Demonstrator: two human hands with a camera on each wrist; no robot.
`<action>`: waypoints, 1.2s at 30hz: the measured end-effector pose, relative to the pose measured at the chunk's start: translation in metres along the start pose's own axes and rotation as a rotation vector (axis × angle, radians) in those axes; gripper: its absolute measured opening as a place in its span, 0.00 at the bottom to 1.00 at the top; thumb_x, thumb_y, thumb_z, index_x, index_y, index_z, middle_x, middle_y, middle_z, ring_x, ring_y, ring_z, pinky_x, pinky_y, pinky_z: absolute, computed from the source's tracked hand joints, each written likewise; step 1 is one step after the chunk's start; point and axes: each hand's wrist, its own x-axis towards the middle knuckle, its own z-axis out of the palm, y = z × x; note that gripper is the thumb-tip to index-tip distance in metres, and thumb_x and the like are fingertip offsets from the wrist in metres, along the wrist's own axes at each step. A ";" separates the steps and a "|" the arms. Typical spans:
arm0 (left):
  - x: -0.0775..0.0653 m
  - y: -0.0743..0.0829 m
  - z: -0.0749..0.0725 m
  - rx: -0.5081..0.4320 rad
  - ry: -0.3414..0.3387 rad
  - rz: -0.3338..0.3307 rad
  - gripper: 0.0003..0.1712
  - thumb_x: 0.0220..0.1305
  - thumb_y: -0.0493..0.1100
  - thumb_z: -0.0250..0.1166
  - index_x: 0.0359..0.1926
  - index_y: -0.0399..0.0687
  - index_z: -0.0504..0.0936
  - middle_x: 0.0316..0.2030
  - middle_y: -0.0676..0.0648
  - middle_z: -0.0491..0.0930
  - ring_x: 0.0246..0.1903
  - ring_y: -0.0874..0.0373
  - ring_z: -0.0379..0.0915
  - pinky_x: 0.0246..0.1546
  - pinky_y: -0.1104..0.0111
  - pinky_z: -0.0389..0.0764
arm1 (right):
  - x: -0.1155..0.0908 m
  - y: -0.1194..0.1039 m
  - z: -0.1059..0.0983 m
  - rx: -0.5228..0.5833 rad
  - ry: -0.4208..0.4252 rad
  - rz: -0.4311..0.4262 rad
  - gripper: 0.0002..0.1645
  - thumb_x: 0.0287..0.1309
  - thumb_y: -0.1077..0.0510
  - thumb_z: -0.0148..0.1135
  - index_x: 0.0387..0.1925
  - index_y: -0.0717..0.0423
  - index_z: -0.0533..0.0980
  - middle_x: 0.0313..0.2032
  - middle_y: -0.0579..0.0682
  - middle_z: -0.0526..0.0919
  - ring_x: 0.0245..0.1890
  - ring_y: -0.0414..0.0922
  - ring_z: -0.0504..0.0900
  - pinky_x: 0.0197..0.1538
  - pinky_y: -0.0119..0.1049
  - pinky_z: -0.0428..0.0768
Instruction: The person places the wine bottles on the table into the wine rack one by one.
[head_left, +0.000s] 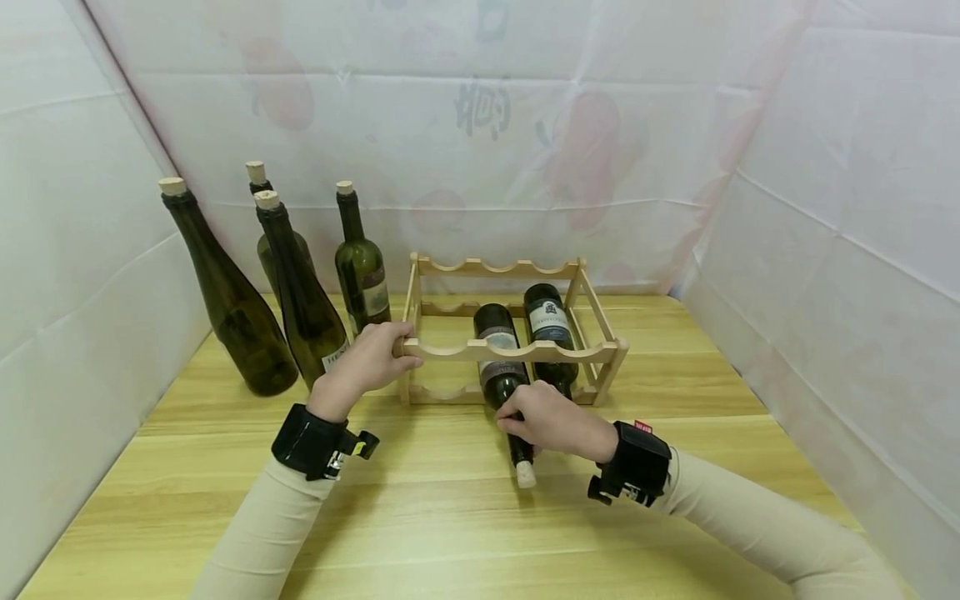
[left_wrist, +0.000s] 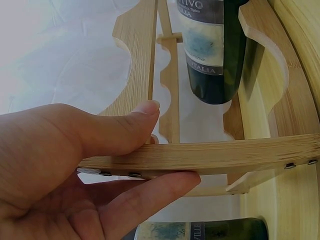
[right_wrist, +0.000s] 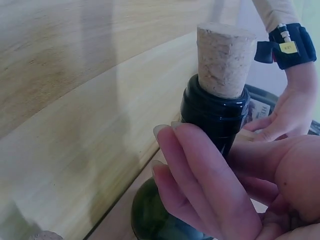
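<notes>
Left hand [head_left: 367, 360] grips the wooden rack [head_left: 474, 350] at its front corner, seemingly steadying it | right hand [head_left: 558, 421] holds a corked bottle [head_left: 502, 379] by its neck, body inside the lower tier | second bottle [head_left: 550, 317] lies beside it, scalloped rails [head_left: 467, 395] likely preventing rolling

Standing bottles [head_left: 367, 279]: four
Racked bottles [head_left: 498, 337]: two
Wooden rack [head_left: 504, 350]: one
Corks [head_left: 526, 475]: five, maybe six; one is poorly seen
Hands [head_left: 363, 365]: two
Wrist straps [head_left: 637, 460]: two
</notes>
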 end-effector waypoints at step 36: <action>-0.003 0.001 -0.001 -0.030 -0.003 0.001 0.11 0.58 0.41 0.68 0.38 0.44 0.76 0.27 0.49 0.76 0.30 0.59 0.77 0.25 0.67 0.73 | 0.040 0.034 0.021 -0.128 0.102 0.017 0.08 0.65 0.56 0.58 0.43 0.51 0.79 0.34 0.41 0.80 0.20 0.33 0.71 0.27 0.33 0.71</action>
